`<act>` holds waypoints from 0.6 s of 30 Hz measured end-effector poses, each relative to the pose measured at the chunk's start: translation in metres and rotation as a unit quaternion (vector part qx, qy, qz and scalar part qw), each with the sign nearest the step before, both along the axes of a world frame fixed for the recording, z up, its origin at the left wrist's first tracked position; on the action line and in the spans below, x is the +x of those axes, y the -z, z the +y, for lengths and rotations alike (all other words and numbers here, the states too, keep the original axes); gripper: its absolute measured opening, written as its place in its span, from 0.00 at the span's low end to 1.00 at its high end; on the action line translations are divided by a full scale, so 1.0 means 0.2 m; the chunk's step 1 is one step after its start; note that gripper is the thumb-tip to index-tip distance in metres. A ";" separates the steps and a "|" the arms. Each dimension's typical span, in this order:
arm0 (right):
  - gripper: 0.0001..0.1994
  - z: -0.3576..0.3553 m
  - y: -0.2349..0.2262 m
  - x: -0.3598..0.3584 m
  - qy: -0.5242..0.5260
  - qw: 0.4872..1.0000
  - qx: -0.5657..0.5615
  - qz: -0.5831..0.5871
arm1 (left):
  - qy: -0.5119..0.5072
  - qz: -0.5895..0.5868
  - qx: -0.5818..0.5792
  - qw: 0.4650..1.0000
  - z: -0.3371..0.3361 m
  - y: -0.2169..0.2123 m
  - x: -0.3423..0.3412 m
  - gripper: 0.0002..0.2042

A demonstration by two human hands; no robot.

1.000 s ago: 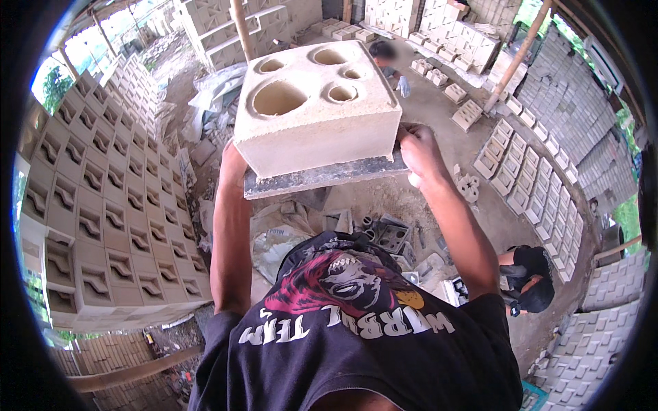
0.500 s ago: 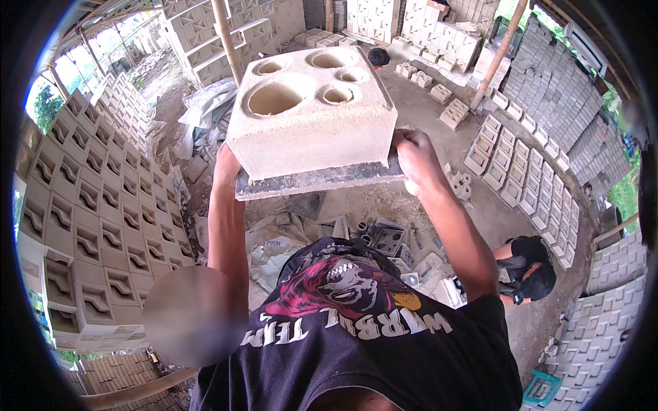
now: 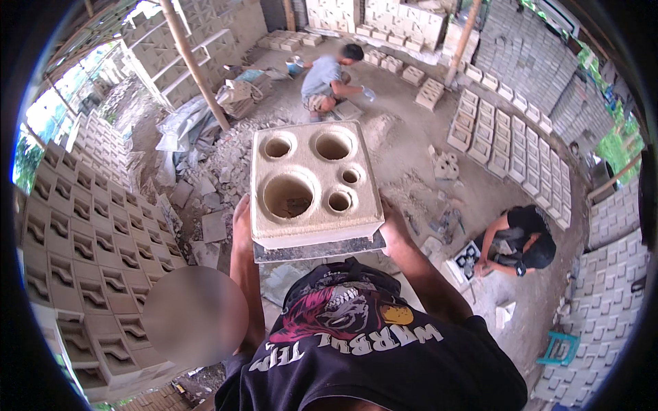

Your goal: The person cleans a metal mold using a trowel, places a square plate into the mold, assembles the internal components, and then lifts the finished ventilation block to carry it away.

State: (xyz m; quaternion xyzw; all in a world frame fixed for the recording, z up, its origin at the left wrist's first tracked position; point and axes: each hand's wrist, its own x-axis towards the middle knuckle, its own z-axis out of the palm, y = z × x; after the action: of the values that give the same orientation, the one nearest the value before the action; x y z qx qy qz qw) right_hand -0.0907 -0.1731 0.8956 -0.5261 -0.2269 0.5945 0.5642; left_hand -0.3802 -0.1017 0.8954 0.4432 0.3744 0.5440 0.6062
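Observation:
In front of my chest I hold up a pale, cream-coloured masonry block (image 3: 321, 177) with several round holes of different sizes in its top. It rests on a dark flat board (image 3: 312, 254), whose near edge shows beneath it. My left hand (image 3: 242, 225) grips the left side and my right hand (image 3: 394, 229) the right side, at board level. Both hands are closed around the board's edges, with most fingers hidden under it. Through the largest hole, some rubble shows below.
Rubble (image 3: 223, 157) and plastic sheeting lie ahead-left. One person (image 3: 325, 82) squats ahead; another (image 3: 524, 236) crouches at right beside a mould (image 3: 468, 262). Rows of blocks (image 3: 510, 151) cover the right floor. Stacked blocks (image 3: 89, 253) wall the left. A bamboo post (image 3: 192, 68) stands ahead.
The block and board have come lower, and the block's top now faces me more fully. The squatting person ahead, mostly hidden behind the block before, is now in plain sight.

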 end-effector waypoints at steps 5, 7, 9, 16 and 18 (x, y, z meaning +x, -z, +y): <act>0.24 -0.12 0.30 0.04 0.042 0.998 0.040 0.027 | 0.038 0.019 -0.033 0.999 -0.08 0.18 0.12 0.20; 0.22 -0.18 0.32 0.01 0.074 0.996 0.044 0.020 | 0.078 0.010 -0.053 0.996 -0.09 0.23 0.09 0.21; 0.21 -0.24 0.44 -0.01 0.075 0.996 0.046 -0.028 | 0.117 -0.018 -0.072 0.990 -0.09 0.27 0.07 0.21; 0.20 -0.27 0.50 0.01 0.092 0.992 0.019 -0.080 | 0.183 -0.092 -0.105 0.973 -0.07 0.35 0.08 0.22; 0.23 -0.26 0.51 0.06 0.103 0.992 0.016 -0.074 | 0.177 -0.089 -0.101 0.975 -0.04 0.36 0.13 0.22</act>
State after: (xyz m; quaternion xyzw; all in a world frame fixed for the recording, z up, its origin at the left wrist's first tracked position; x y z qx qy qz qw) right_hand -0.0790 -0.2248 0.7944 -0.5805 -0.2222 0.4890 0.6120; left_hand -0.3534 -0.1102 0.8238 0.3884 0.2875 0.4248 0.7656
